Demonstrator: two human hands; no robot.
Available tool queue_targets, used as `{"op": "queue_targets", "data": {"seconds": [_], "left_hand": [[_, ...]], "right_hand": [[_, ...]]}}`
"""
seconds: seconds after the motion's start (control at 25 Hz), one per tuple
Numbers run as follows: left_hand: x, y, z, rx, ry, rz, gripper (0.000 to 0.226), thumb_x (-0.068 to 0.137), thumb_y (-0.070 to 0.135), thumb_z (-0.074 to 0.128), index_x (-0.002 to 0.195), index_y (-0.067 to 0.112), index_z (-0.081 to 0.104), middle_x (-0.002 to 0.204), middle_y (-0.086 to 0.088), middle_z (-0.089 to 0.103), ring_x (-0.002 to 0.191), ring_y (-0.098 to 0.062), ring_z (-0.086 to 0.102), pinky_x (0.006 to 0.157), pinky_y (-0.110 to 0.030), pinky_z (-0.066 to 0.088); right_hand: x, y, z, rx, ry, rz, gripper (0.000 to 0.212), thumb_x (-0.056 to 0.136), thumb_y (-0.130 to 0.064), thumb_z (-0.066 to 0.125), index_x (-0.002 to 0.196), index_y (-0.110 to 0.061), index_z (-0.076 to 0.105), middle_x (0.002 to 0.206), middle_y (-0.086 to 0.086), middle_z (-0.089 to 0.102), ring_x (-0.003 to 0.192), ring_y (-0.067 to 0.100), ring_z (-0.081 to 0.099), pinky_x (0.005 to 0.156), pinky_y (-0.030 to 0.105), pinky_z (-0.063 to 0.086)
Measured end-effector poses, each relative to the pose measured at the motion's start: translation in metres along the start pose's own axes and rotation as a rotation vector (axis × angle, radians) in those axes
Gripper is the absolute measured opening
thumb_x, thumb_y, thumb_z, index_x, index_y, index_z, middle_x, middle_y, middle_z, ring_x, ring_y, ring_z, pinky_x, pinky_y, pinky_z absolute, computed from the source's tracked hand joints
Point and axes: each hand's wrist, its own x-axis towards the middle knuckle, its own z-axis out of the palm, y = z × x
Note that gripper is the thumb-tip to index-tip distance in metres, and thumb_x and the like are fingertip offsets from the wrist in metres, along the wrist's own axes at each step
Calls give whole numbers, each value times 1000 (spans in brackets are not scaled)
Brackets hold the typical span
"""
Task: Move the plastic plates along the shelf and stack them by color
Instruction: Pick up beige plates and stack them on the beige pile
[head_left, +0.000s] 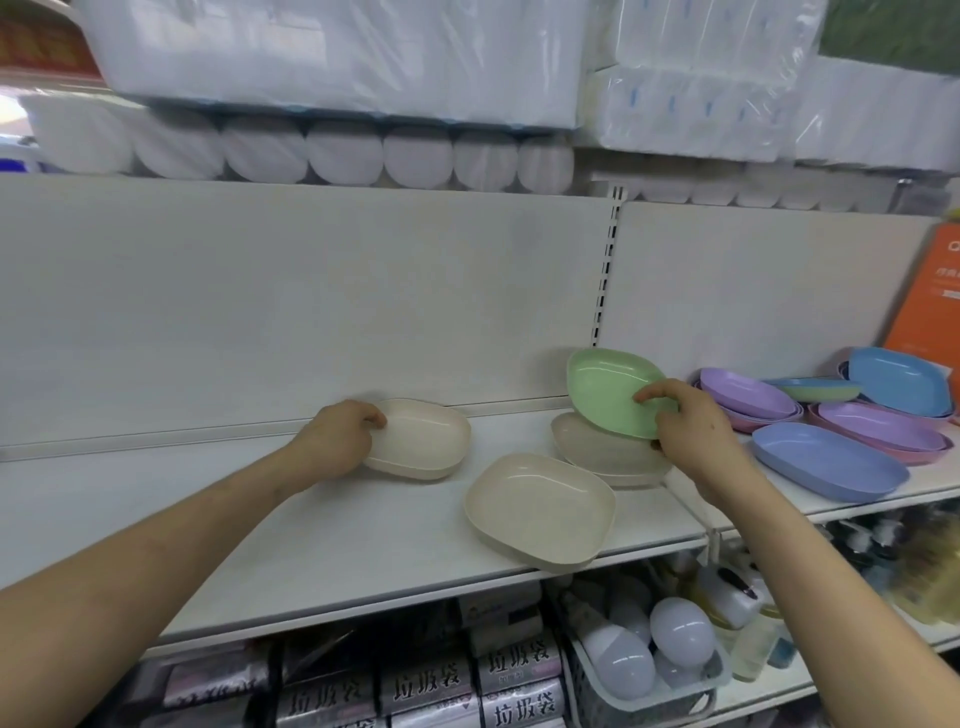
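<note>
Roughly midway, by the look of it: sorting had begun but most plates were still mixed. The left hand (340, 441) gripped the near rim of a small cream pile (423, 439) standing toward the back edge of the shelf (260, 519), fingers curled over the rim. The right hand (693, 434) pinched a green plate (608, 389), thumb on its upper face and fingers beneath, holding it tilted just above a beige pile (602, 449) near the shelf's middle. The green plate's hollow faced up and toward the viewer; its long axis appeared to run from the back edge toward the front right, with the far end raised. A single cream plate (540, 504) lay upright at the front edge, its long axis slanting the same way, not yet joined to either pale pile. Toward the right end, purple plates (748, 392), a dark blue plate (826, 460), a light blue plate (901, 379) and a pink-and-purple heap (883, 426) overlapped unsorted. Left to do, as judged: find a place for the green plate, gather the loose cream one, and separate the right-end colours.
</note>
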Motion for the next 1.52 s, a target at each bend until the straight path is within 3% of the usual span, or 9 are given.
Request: {"op": "queue_targets", "data": {"seconds": [0.12, 0.28, 0.48, 0.72, 0.92, 1.12, 1.32, 1.52], "left_hand": [[-12, -17, -22, 11, 95, -10, 54, 95, 2, 36, 138, 24, 61, 148, -4, 54, 129, -29, 52, 105, -35, 44], [-39, -55, -68, 64, 174, 36, 49, 102, 13, 44, 149, 23, 50, 151, -3, 52, 134, -29, 50, 108, -38, 42], [-84, -133, -140, 86, 265, 38, 56, 99, 25, 59, 153, 29, 44, 146, 4, 55, 131, -23, 52, 106, -42, 43], [-162, -246, -240, 72, 400, -70, 61, 95, 19, 66, 152, 26, 46, 145, -3, 56, 129, -27, 54, 108, -39, 43], [-239, -347, -324, 132, 461, -172, 62, 91, 20, 71, 148, 29, 50, 142, -2, 61, 125, -27, 58, 106, -39, 45], [-303, -429, -389, 105, 495, -243, 60, 91, 14, 71, 147, 24, 52, 136, -6, 63, 122, -27, 59, 100, -34, 44], [-366, -505, -438, 91, 517, -307, 61, 92, 14, 70, 148, 23, 51, 146, -5, 57, 124, -25, 57, 102, -33, 43], [-412, -560, -472, 66, 549, -366, 60, 94, 15, 67, 150, 23, 49, 149, -2, 53, 125, -23, 54, 102, -35, 43]], "right_hand": [[-12, -28, 20, 105, -87, -54, 48, 89, 4, 45, 125, -22, 61, 115, 4, 58, 62, 24, 68, 66, 37, 57], [-34, -76, 64, 109, -216, -221, 50, 91, -5, 62, 134, -29, 56, 113, -3, 59, 60, 14, 69, 62, 29, 53], [-73, -143, 138, 139, -372, -321, 55, 87, -19, 74, 136, -34, 55, 111, -8, 60, 81, 19, 66, 72, 33, 52], [-140, -237, 239, 148, -526, -413, 64, 84, -22, 79, 141, -33, 52, 114, -12, 58, 97, 15, 64, 77, 30, 48], [-215, -320, 316, 148, -613, -482, 67, 82, -22, 81, 142, -33, 52, 114, -9, 58, 98, 8, 59, 75, 26, 45], [-290, -390, 381, 140, -672, -528, 68, 80, -23, 82, 142, -31, 53, 117, -3, 60, 99, 13, 59, 80, 29, 45], [-358, -450, 439, 128, -734, -546, 71, 80, -25, 84, 144, -23, 54, 119, 0, 60, 97, 18, 61, 67, 26, 48], [-410, -496, 497, 88, -782, -570, 75, 76, -31, 87, 143, -17, 56, 127, 4, 62, 115, 23, 60, 94, 35, 49]]}}
